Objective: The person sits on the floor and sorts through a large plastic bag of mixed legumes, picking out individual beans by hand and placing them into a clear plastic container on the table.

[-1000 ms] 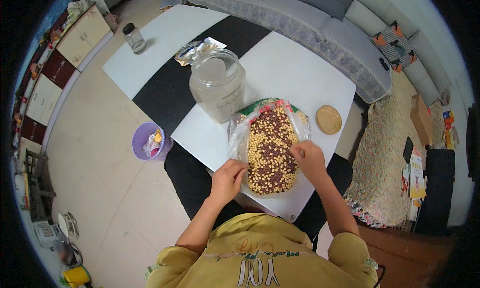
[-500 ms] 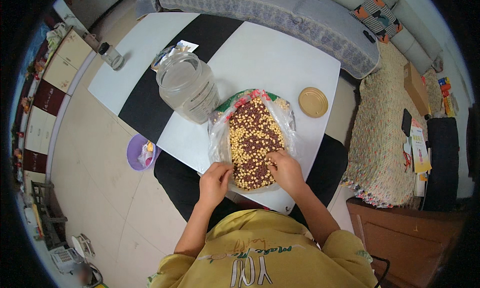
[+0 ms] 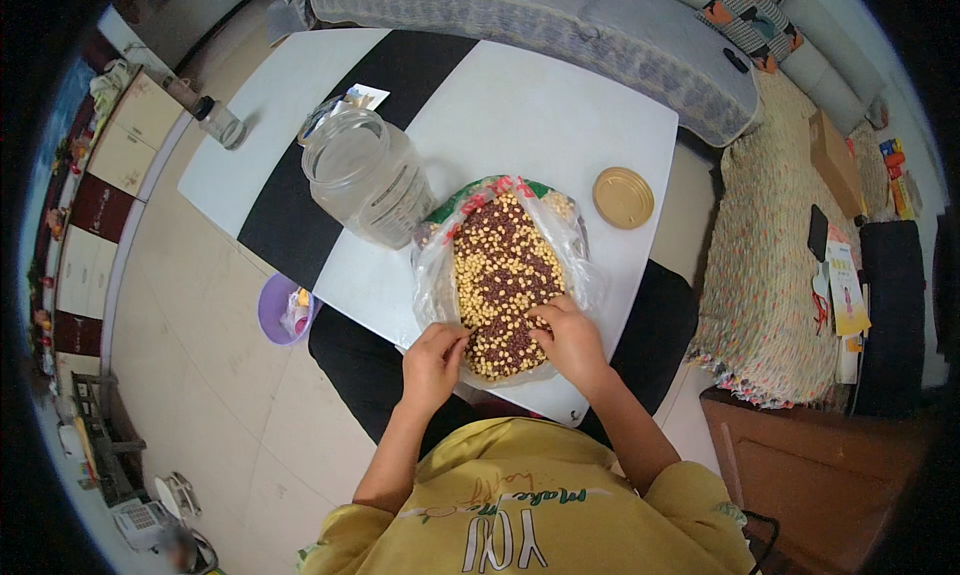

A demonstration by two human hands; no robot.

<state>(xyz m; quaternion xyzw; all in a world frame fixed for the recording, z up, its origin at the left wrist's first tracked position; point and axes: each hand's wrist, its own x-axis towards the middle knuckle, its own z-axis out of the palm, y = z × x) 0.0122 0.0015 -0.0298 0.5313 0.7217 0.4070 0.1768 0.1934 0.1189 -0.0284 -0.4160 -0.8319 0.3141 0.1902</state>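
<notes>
Left hand (image 3: 432, 365): fingers curled, thumb and forefinger drawn close to one another at the near left edge of the clear plastic bag (image 3: 434, 287). The fingertips meet the rim of the bag; whether the film is pinched between them cannot be told.

Right hand (image 3: 572, 345): fingers bent, thumb and forefinger brought near each other just over the mixed beans (image 3: 508, 260), right of centre and toward the near end. The tips appear to touch the beans; whether one is held cannot be told, as the gap between the tips is too small to read.

The beans, yellow and dark red, lie spread in the opened bag, between the two hands and extending beyond them toward the far side. The bag rests on the white surface (image 3: 545, 95), close to the person, with its far edge showing green and red print.

A large clear jar (image 3: 368, 185) stands without a lid beyond the left hand, just beside the bag. A gold lid (image 3: 622, 199) lies flat to the right, apart from the bag. A small jar (image 3: 222, 127) with a dark cap stands near the far left edge.
</notes>
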